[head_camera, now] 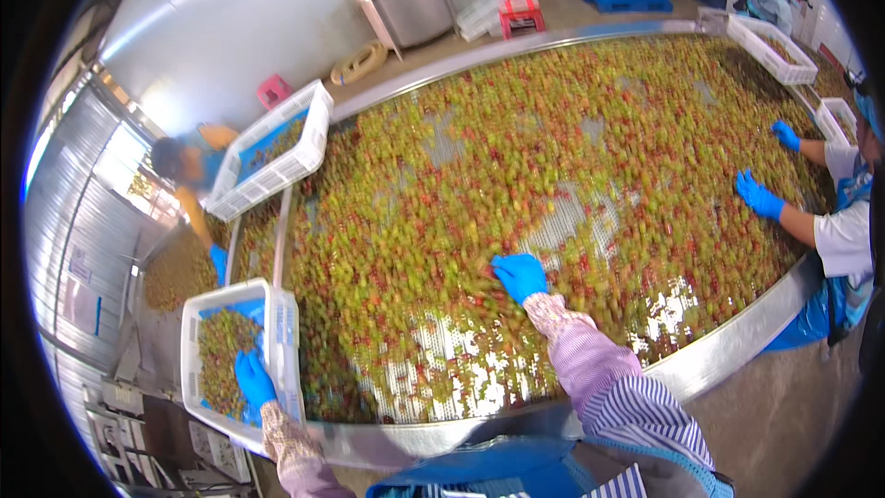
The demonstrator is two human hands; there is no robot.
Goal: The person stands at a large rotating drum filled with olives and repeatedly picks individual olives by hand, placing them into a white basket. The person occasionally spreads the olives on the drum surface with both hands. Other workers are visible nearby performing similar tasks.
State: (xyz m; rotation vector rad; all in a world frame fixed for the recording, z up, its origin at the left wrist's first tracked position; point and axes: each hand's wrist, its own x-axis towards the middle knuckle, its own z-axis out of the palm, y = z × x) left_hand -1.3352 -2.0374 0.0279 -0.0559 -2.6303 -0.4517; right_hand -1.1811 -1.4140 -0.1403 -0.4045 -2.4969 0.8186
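Observation:
A layer of small green and red fruits (415,242) covers a wide metal sorting table with a perforated bed (563,218). My right hand (522,278), in a blue glove, reaches over the middle of the layer. Its fingertips are down at the fruits, and whether they pinch any is hidden. On the left, my gloved left hand (254,379) is over the right side of a white plastic crate (283,332). Inside that crate, mostly green fruits (225,360) rest on a blue liner. The left palm is turned away, so I cannot see whether it holds anything.
A co-worker's blue-gloved hands (760,197) are over the fruits at right. Another co-worker's gloved hand (218,264) is at the left end, below a second white crate (266,180). More white crates (774,59) stand at the far right. The table's metal rim (719,360) curves before me.

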